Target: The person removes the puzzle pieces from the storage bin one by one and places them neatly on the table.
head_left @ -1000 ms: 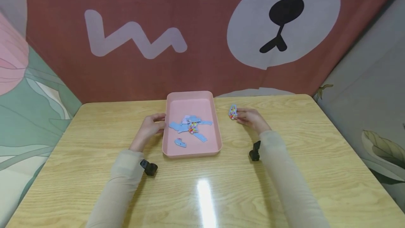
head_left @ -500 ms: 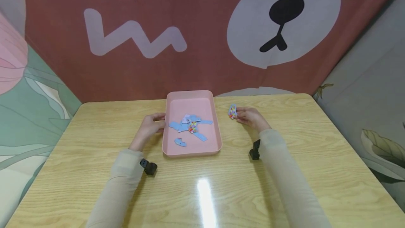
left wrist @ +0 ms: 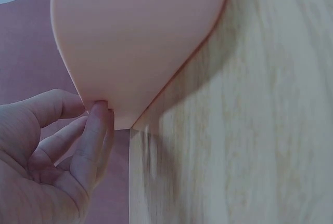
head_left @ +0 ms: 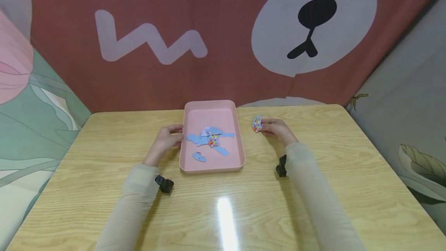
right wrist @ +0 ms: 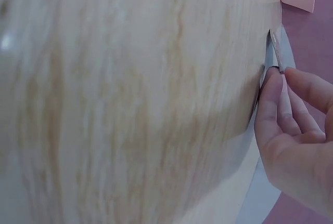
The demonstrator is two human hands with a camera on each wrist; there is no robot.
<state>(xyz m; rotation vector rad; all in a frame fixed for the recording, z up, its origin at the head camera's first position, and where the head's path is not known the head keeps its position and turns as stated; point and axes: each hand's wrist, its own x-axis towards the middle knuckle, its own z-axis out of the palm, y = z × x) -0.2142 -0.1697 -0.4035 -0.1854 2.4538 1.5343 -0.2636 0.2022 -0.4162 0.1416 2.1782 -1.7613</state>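
In the head view, a pink tray (head_left: 236, 142) bears several flat light-blue cut-out pieces (head_left: 193, 138), some overlapping, one with a multicoloured patch pattern (head_left: 213, 140). My left hand (head_left: 166, 139) rests at the tray's left side; the left wrist view has its fingertips (left wrist: 96, 112) against the outer wall (left wrist: 140, 42), close below the rim. Right of the tray, my right hand (head_left: 277, 129) pinches a small flat light-blue piece with multicoloured patches (head_left: 256, 124). From the right wrist view, this thin piece (right wrist: 276, 52) appears edge-on between thumb and fingers, near the tabletop.
Both arms reach over a wood-grain table (head_left: 261, 208) with a bright light reflection at its front middle. A reddish cartoon-print cloth (head_left: 223, 76) hangs right behind the table, and patterned cloths flank it. A small black camera sits at each wrist.
Both hands stay in place. The piece in my right hand tilts slightly; the tray and the pieces in it keep their positions.
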